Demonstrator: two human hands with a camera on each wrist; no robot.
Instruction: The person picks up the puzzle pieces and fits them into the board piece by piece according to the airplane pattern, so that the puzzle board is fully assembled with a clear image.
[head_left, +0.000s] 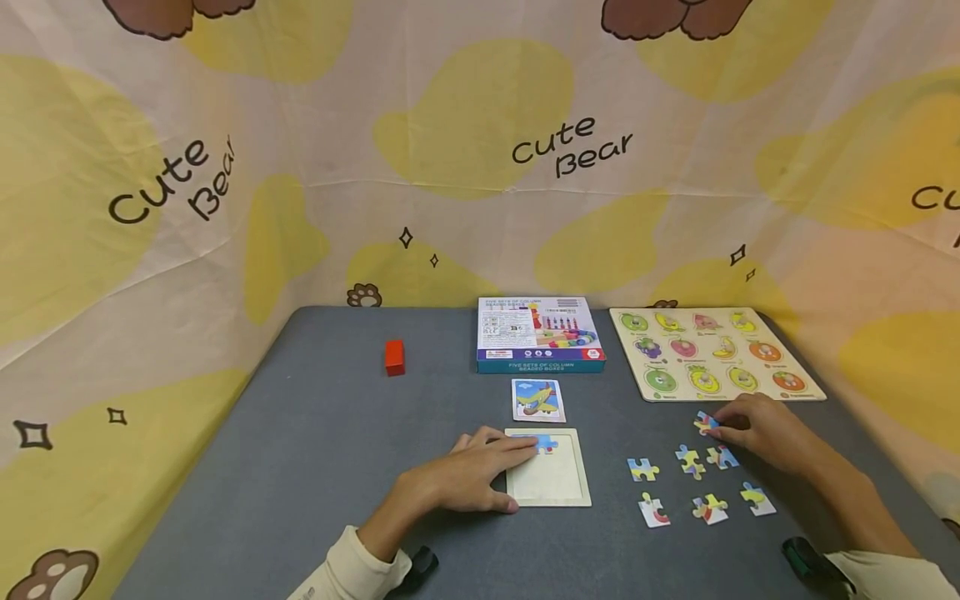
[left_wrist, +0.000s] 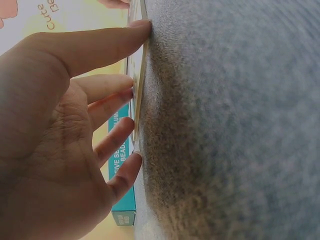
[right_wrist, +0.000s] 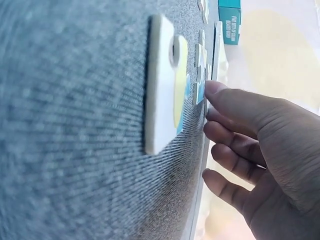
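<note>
My left hand (head_left: 472,471) rests on the left side of a square wooden puzzle tray (head_left: 551,483). Its fingers reach over joined blue puzzle pieces (head_left: 546,444) in the tray's upper part, and the thumb touches the near left edge. In the left wrist view the left hand's fingers (left_wrist: 112,102) are spread, their tips against the thin tray edge. Over on the right, my right hand (head_left: 768,429) pinches a blue-and-red puzzle piece (head_left: 705,422) between thumb and index finger. The right wrist view shows the right hand (right_wrist: 250,135) beyond a white-and-yellow puzzle piece (right_wrist: 167,90); its fingertips' hold is partly hidden.
Several loose puzzle pieces (head_left: 692,462) lie right of the tray. Behind the tray are an airplane picture card (head_left: 538,401) and a teal-edged box (head_left: 540,335). A fruit board (head_left: 716,354) lies at the back right, and a red block (head_left: 394,357) stands back left.
</note>
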